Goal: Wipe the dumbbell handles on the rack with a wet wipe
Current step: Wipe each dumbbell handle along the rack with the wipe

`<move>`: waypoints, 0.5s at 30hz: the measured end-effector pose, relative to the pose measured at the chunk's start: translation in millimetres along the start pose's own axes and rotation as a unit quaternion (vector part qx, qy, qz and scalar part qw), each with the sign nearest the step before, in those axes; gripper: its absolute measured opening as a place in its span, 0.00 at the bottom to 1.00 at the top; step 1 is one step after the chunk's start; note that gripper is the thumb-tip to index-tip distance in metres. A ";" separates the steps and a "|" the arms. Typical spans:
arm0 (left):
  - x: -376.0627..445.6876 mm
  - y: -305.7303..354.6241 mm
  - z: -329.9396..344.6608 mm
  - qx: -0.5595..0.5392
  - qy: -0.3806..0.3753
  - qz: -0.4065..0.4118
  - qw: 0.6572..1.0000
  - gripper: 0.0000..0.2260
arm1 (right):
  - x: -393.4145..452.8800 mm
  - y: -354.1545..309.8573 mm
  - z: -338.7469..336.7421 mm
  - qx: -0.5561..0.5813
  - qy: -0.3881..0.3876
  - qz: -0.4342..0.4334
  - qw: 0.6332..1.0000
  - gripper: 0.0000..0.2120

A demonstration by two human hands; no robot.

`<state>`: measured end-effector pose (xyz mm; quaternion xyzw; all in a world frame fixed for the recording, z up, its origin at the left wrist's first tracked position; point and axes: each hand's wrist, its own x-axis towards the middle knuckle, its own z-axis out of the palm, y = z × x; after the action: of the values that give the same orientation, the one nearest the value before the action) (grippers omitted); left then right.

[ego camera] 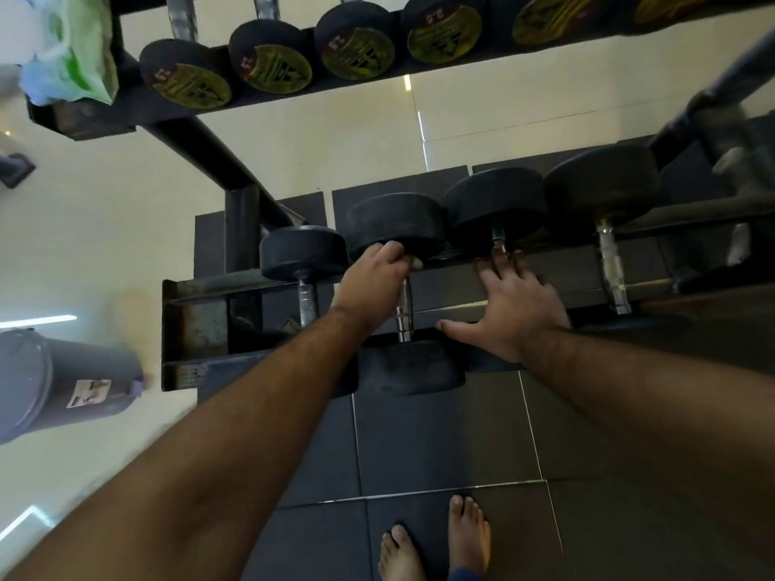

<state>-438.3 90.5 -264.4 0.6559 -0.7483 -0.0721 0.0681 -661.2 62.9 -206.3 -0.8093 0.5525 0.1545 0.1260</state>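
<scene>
My left hand (371, 273) curls round the far end of the second dumbbell's handle (404, 306), pinching a scrap of white wet wipe (416, 263) against the steel, where I judge the wiping is under way. My right hand (509, 306), at three o'clock of it, lies flat with fingers spread over the third dumbbell's handle, probably bracing me on the lower rack (197, 287). At eleven o'clock, a wipes packet (71, 52) sits on the upper rack's end, within reach for a fresh sheet.
</scene>
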 end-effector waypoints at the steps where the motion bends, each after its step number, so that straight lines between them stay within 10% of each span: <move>1: 3.1 1.9 1.2 0.001 0.001 -0.018 1.000 0.17 | 0.4 -0.7 -0.3 -0.001 0.001 0.002 1.000 0.63; 9: 0.2 14.8 -14.9 -0.054 -0.320 0.071 0.943 0.10 | 0.1 -1.2 -1.1 -0.001 0.004 0.004 1.000 0.62; 15: 21.7 17.0 -20.9 0.068 -0.078 0.041 0.994 0.12 | 0.9 -2.8 -0.4 -0.001 0.005 0.009 1.000 0.62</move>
<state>-453.6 70.7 -240.4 0.6198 -0.7810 -0.0690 -0.0325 -658.3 63.0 -206.1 -0.8052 0.5603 0.1517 0.1212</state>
